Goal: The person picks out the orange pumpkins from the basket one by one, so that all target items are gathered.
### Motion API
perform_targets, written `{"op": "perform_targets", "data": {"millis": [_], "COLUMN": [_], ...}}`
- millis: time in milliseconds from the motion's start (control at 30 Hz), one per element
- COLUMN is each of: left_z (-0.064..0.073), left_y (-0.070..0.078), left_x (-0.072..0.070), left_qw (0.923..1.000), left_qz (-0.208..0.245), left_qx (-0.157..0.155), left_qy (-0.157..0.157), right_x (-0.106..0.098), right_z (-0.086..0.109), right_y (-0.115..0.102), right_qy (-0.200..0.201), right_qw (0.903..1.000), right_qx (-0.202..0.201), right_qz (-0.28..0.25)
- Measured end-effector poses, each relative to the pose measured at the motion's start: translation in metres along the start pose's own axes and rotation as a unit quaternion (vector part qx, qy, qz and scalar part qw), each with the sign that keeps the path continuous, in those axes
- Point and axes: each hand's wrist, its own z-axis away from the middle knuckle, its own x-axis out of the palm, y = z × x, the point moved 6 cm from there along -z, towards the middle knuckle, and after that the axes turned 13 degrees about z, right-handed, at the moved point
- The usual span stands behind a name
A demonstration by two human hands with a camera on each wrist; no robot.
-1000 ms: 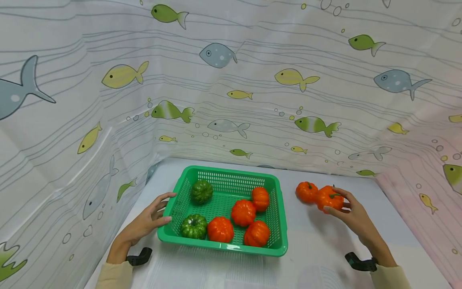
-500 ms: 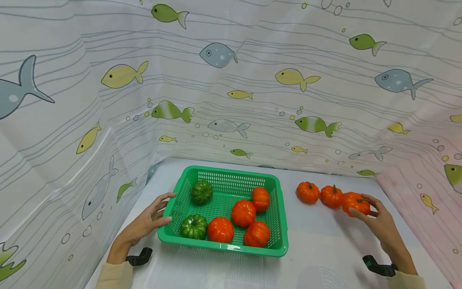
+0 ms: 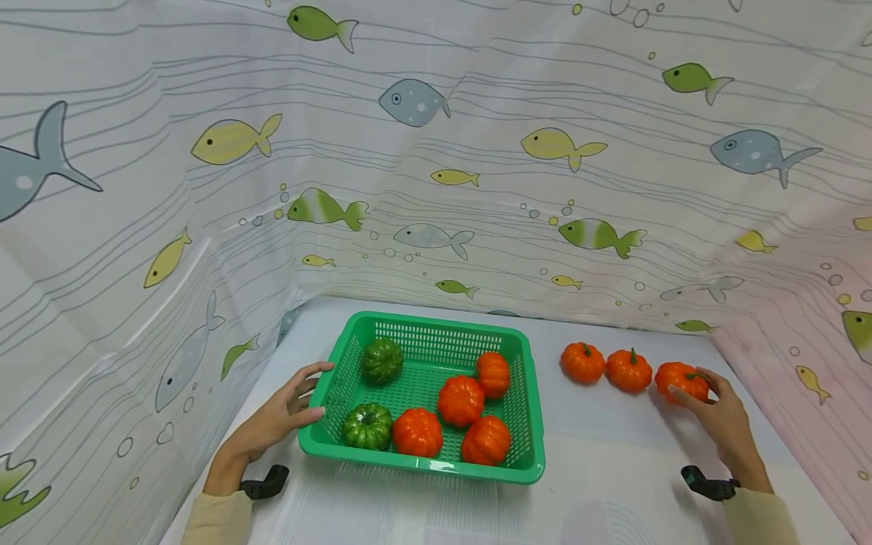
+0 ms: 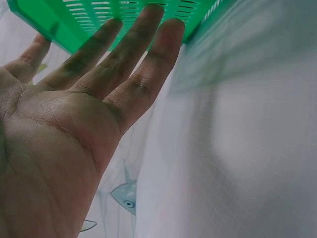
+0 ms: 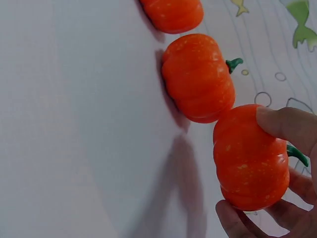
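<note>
At the right of the head view, my right hand (image 3: 724, 418) holds a small orange pumpkin (image 3: 681, 382) with a green stem. The right wrist view shows thumb and fingers around that pumpkin (image 5: 251, 158). Two more orange pumpkins, a middle one (image 3: 628, 371) and a left one (image 3: 582, 362), stand beside it in a row. My left hand (image 3: 275, 412) is at the left side of a green plastic basket (image 3: 534, 424). In the left wrist view its fingers reach out, with fingertips right at the slotted basket wall (image 4: 133, 20).
Inside the basket lie two dark green pumpkins, one at the back (image 3: 382, 360) and one in front (image 3: 368, 426), and several orange-red ones (image 3: 418, 433). A white table (image 3: 579, 454) carries everything. Fish-printed curtain (image 3: 436, 189) encloses the back and both sides.
My right hand has moved right with its pumpkin, away from the other two, leaving three spaced in a row. The left hand and basket have stayed put.
</note>
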Motion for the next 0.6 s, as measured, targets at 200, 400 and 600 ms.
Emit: {"op": "perform_targets", "data": {"millis": [200,400,600], "left_z": [0.000,-0.001,0.000], "left_y": [-0.001,0.000,-0.001], "left_x": [-0.001,-0.001,-0.001], "left_qw": [1.0000,1.0000,1.0000], "left_qz": [-0.002,-0.002,-0.004], "left_qx": [-0.004,-0.002,-0.005], "left_qy": [0.003,0.003,0.003], "right_x": [0.002,0.006,0.009], "right_z": [-0.014,-0.022,-0.025], "right_y": [0.004,0.006,0.010], "right_qy": [-0.002,-0.009,-0.005], "right_qw": [0.9992,0.9981,0.9977], "right_qx": [0.036,0.054,0.065], "right_qz": [0.016,0.030,0.021]}}
